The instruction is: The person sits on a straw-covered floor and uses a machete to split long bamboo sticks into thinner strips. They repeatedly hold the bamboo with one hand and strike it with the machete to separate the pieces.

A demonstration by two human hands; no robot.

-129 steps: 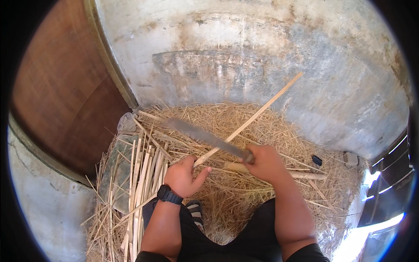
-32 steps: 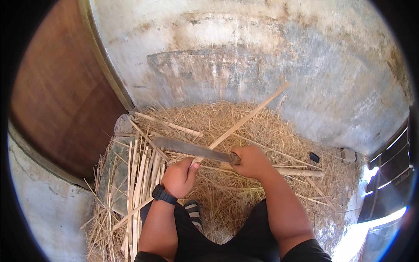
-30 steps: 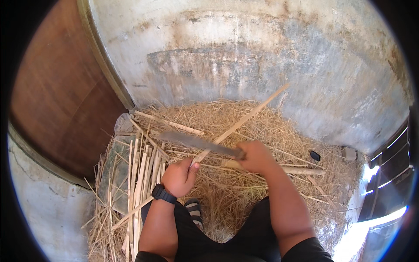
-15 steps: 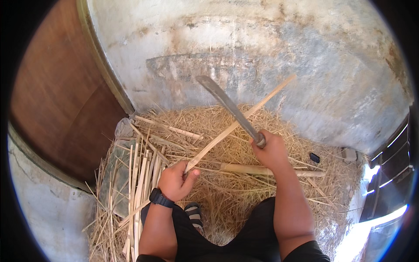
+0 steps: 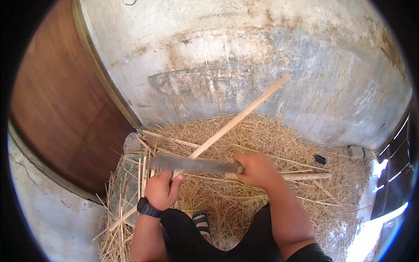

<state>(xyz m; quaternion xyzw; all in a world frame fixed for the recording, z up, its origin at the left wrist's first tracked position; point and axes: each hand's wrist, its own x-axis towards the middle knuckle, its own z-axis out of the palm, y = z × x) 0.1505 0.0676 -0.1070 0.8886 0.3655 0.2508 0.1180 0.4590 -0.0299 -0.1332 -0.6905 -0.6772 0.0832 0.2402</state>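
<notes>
A long pale bamboo strip (image 5: 240, 117) slants up and away to the right, its near part gripped by my left hand (image 5: 159, 190). The strip's lower end comes out behind that hand. My right hand (image 5: 258, 171) is closed round the handle of a machete (image 5: 205, 166). The blade, slightly blurred, lies almost level and points left, crossing over the strip just above my left fingers. Whether its edge touches the strip I cannot tell. Behind my right hand a thicker bamboo pole (image 5: 305, 176) rests on the straw.
Loose straw and shavings (image 5: 244, 209) cover the floor. Several split strips (image 5: 144, 174) lie at the left over a stone slab (image 5: 131, 163). A stained wall (image 5: 218, 87) rises ahead, beside a brown door (image 5: 65, 113). At the right are a small black object (image 5: 320, 159) and a grey block (image 5: 355, 152).
The machete has swung down and left, from pointing up and away to lying across the strip near my left hand. My left hand has shifted slightly left and down, still holding the strip.
</notes>
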